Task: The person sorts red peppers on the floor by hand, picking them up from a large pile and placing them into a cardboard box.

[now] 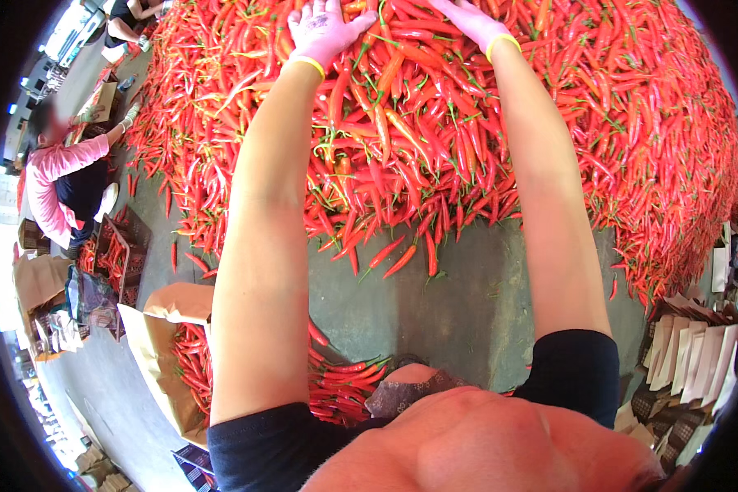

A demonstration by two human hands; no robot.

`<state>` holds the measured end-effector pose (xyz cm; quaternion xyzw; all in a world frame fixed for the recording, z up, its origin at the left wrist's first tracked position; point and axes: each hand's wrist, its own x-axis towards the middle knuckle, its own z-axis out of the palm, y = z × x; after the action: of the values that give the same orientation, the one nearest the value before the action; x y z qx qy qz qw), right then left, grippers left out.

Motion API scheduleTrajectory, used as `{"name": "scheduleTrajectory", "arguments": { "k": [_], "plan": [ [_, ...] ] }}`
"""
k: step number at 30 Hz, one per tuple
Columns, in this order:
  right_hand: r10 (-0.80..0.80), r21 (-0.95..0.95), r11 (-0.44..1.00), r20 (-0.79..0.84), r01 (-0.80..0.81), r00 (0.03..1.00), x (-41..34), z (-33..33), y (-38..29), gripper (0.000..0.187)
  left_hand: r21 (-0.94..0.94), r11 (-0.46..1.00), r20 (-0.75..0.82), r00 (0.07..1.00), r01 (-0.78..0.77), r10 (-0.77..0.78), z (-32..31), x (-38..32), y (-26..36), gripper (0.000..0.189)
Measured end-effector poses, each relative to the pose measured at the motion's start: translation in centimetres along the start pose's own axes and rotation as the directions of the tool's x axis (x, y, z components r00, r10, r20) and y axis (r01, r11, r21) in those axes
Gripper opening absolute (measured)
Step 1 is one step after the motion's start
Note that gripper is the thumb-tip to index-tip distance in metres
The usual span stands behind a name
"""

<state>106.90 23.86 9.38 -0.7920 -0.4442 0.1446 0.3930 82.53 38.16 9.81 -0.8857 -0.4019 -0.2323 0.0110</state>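
Observation:
A large heap of red chili peppers (406, 141) fills the upper picture, some orange-tinged, with green stems. Both my arms reach forward over it. My left hand (325, 29), in a pink glove with a yellow cuff, lies on the peppers with its fingers spread. Also gloved in pink, my right hand (472, 24) rests on the heap at the top edge, its fingertips partly cut off by the frame. No pepper is seen gripped in my left hand; the right palm is hidden. Loose peppers lie on the floor at the near edge of the heap.
Near my left arm stands an open paper-lined container (154, 363) of peppers. A co-worker in pink (55, 178) crouches at the left beside a brown plastic crate (126, 258); another person (123, 21) is farther back. Folded paper bags (692, 357) stand at the right.

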Motion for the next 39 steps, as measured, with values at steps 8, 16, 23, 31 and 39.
{"name": "scheduleTrajectory", "arguments": {
  "k": [8, 16, 23, 31, 39],
  "plan": [
    [0.074, 0.161, 0.98, 0.233, -0.113, 0.97, -2.7, -0.2, -5.0, 0.056, -0.02, 1.0, 0.016, 1.0, 0.021, -0.021, 0.1, -0.4, 0.6, 0.079],
    [-0.061, 0.499, 0.86, 0.309, -0.106, 0.949, -10.8, 1.8, -0.6, 0.067, -0.247, 0.965, 0.012, 0.995, -0.089, 0.095, -1.2, -8.5, 1.1, 0.084],
    [-0.15, 0.673, 0.738, 0.244, -0.056, 0.958, -20.3, 5.4, 1.6, 0.078, -0.409, 0.873, -0.126, 0.964, -0.265, 0.234, -1.3, -18.6, 1.0, 0.104],
    [0.334, 0.747, 0.508, 0.287, -0.428, 0.898, -35.8, 11.7, 7.0, 0.056, -0.14, 0.562, -0.406, 0.565, -0.815, 0.718, 2.0, -24.1, 0.3, 0.091],
    [0.347, 0.653, 0.343, 0.58, -0.675, 0.737, -47.3, 20.2, 10.0, 0.057, -0.143, 0.69, 0.318, 0.628, -0.709, 0.711, 1.2, -30.2, 5.3, 0.081]
  ]
}}
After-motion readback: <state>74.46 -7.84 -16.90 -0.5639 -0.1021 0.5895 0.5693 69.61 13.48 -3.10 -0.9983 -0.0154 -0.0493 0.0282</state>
